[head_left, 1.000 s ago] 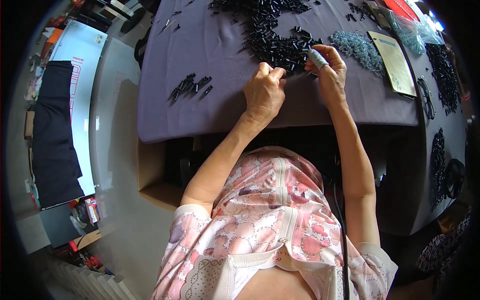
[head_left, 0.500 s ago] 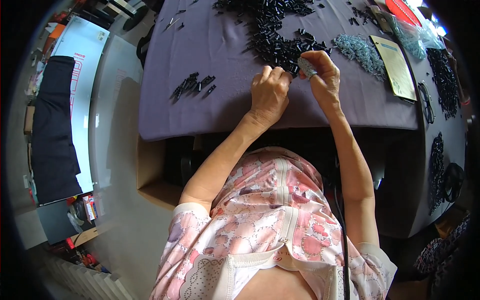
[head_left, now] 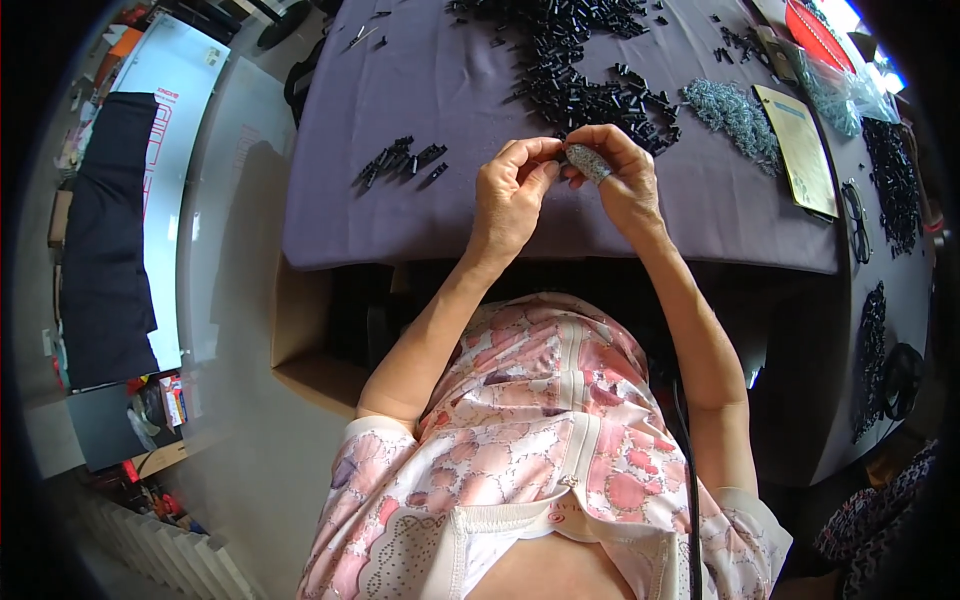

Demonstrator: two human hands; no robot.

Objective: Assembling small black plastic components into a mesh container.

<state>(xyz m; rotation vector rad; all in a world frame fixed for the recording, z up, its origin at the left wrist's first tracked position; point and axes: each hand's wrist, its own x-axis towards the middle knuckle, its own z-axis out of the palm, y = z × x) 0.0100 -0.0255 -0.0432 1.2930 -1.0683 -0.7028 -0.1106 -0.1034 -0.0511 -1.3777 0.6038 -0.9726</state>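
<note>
My left hand (head_left: 510, 198) and my right hand (head_left: 625, 182) meet fingertip to fingertip over the near part of the cloth-covered table (head_left: 400, 225). Both are closed in a pinch. What they hold between them is too small and too covered by fingers to make out. A speckled grey sleeve (head_left: 588, 163) wraps the thumb of the right hand. Just beyond the hands lies a big heap of small black tube-shaped pieces (head_left: 590, 98). To the left, a small group of similar black pieces (head_left: 398, 160) lies apart.
Right of the heap are a pile of small grey metal pieces (head_left: 735, 120) and a yellowish flat packet (head_left: 797, 150). Glasses (head_left: 857, 220) and more black pieces (head_left: 890, 185) lie on the right-hand surface. An open cardboard box (head_left: 305, 350) stands below the table's left edge.
My left hand has turned and its fingers have come up against the right hand's fingertips. The right hand has shifted left and a little nearer. The view has tilted slightly.
</note>
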